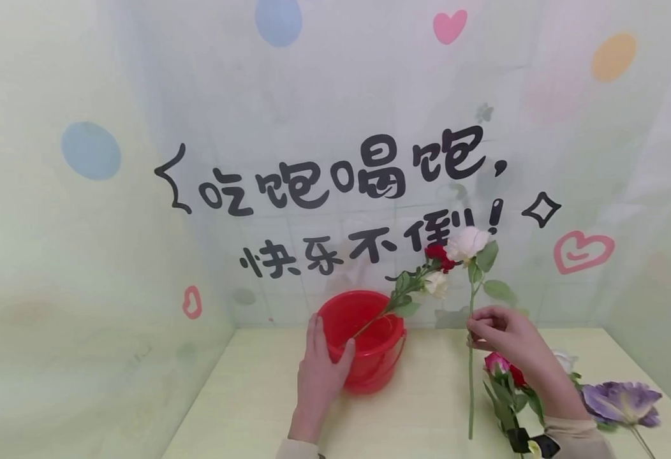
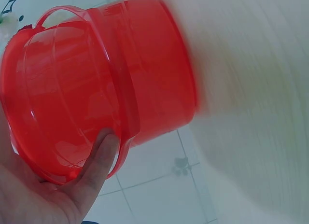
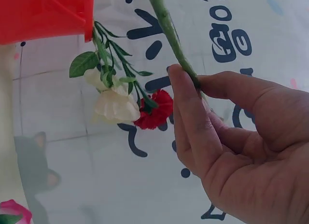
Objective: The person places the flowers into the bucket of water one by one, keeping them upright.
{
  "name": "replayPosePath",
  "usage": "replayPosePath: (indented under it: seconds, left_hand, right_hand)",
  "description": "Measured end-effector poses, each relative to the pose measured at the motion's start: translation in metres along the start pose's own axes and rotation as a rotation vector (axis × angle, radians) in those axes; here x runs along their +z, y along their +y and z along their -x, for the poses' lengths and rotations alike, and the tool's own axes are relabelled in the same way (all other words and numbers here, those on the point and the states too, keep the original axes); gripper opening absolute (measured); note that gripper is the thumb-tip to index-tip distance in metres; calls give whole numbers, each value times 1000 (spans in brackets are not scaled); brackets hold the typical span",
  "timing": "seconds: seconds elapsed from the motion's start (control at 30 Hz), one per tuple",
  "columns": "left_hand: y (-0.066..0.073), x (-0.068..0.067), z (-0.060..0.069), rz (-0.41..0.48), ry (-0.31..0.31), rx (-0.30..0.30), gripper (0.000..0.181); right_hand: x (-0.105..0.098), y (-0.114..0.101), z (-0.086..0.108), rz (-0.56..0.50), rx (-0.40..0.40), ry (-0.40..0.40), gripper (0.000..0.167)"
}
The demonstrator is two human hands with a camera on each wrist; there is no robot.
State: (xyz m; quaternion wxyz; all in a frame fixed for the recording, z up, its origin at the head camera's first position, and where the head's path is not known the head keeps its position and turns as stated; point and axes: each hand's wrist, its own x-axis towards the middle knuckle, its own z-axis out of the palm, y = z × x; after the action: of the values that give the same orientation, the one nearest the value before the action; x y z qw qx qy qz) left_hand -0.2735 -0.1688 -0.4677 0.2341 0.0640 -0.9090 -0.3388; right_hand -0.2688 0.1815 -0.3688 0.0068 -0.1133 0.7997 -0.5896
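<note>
A red plastic bucket [image 1: 372,370] stands upright on the table, its handle hanging at the side. My left hand [image 1: 319,382] holds it at the near left, thumb and fingers spread around the outside near the rim. Leaning out of the bucket to the right are a red carnation [image 1: 440,256] and a cream rose [image 1: 435,285]. To the right of the bucket, my right hand [image 1: 510,341] pinches the green stem [image 3: 169,31] of a pale pinkish-white rose [image 1: 469,243] between thumb and fingers. That rose is upright, bloom on top, apart from the bucket.
More artificial flowers lie at the table's right, partly under my right forearm: a pink rose [image 1: 496,363], a purple flower [image 1: 622,403] and a white bloom [image 1: 565,361]. A printed curtain [image 1: 324,95] stands close behind the bucket. Pale table surface [image 1: 243,395] extends left of it.
</note>
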Motion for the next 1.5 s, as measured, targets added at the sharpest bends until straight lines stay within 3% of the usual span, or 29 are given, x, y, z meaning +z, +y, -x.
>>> replayPosePath:
  seconds: [0.7, 1.0, 1.37, 1.5]
  left_hand:
    - [1, -2, 0, 9, 17, 2, 104]
    - [0, 0, 0, 8, 4, -12, 106]
    - [0, -1, 2, 9, -4, -9, 106]
    - [1, -1, 1, 7, 4, -2, 106]
  right_hand:
    - [30, -42, -55, -157, -208, 70, 40]
    - [52, -48, -79, -293, -256, 115, 33]
    - [70, -35, -99, -402, -218, 211, 32]
    - [78, -32, -106, -449, -199, 203, 31]
